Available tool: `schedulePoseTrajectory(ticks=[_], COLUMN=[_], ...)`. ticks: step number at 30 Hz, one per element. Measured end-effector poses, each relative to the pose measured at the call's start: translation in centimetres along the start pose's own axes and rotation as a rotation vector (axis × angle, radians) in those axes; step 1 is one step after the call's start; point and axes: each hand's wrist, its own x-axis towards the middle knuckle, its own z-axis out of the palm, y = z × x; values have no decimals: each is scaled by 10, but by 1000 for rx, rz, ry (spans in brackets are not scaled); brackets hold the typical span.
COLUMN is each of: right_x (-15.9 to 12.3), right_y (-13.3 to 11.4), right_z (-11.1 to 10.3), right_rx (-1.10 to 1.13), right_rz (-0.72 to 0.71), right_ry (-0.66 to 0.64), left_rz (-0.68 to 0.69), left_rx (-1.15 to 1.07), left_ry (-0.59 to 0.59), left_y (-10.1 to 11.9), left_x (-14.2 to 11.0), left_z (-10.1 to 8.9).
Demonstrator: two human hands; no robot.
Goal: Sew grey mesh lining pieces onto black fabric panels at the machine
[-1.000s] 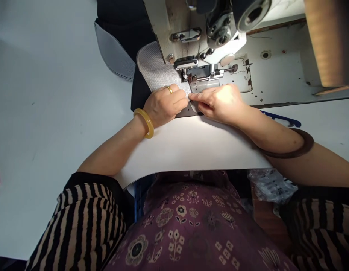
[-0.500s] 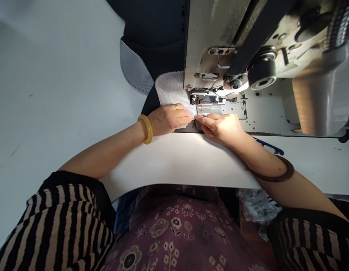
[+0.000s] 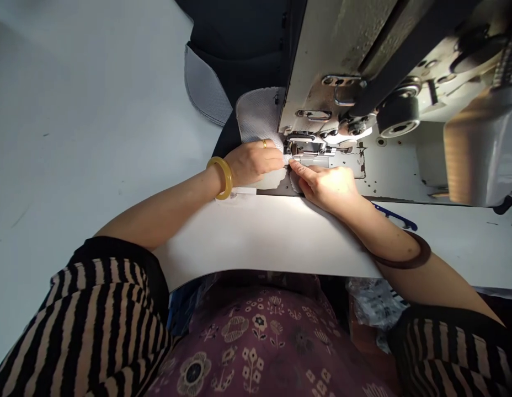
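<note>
A piece of white mesh fabric (image 3: 256, 113) lies under the presser foot (image 3: 288, 145) of a sewing machine (image 3: 342, 66). My left hand (image 3: 256, 162) rests on its near part just left of the foot, fingers together and bent down onto the cloth. At the fabric's right edge, close in front of the foot, is my right hand (image 3: 328, 184); its index fingertip presses the edge and the other fingers are curled in. The thumb's hold underneath is partly hidden. Dark fabric (image 3: 243, 38) joined to the mesh spreads behind, with a second grey mesh piece (image 3: 206, 85) on it.
The machine's arm and lamp housing (image 3: 479, 149) overhang the right side. A blue plastic tool (image 3: 394, 216) lies by my right forearm. A small white label (image 3: 243, 191) shows beside my left wrist. The white table's front edge (image 3: 281, 271) curves before my body.
The view has shifted, so the machine appears farther right. The mesh has advanced toward the foot with both hands, and a pale lower edge and white label now show below my left hand.
</note>
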Motion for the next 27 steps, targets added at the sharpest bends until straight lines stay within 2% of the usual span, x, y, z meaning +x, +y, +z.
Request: schedulePoseTrajectory(ticks=[7,13,20,24,27], right_x=[-1,-2,0,-1,-3], right_y=[-3,-4,-3,-5,-8], right_z=[-1,-2,4,7,6], right_rx=[9,16,16,69,40], right_rz=[33,44,45,-76,-158], right_ry=[-22,-34,-63,31,84], left_rz=[1,-16,36,30,62], left_rx=[116,169,268,257,256], left_ry=[-13,16,78,63,97], left_y=[-10,-12,-14,-8,-6], left_x=[4,8,10,10,6], left_z=[7,7,5,1,-1])
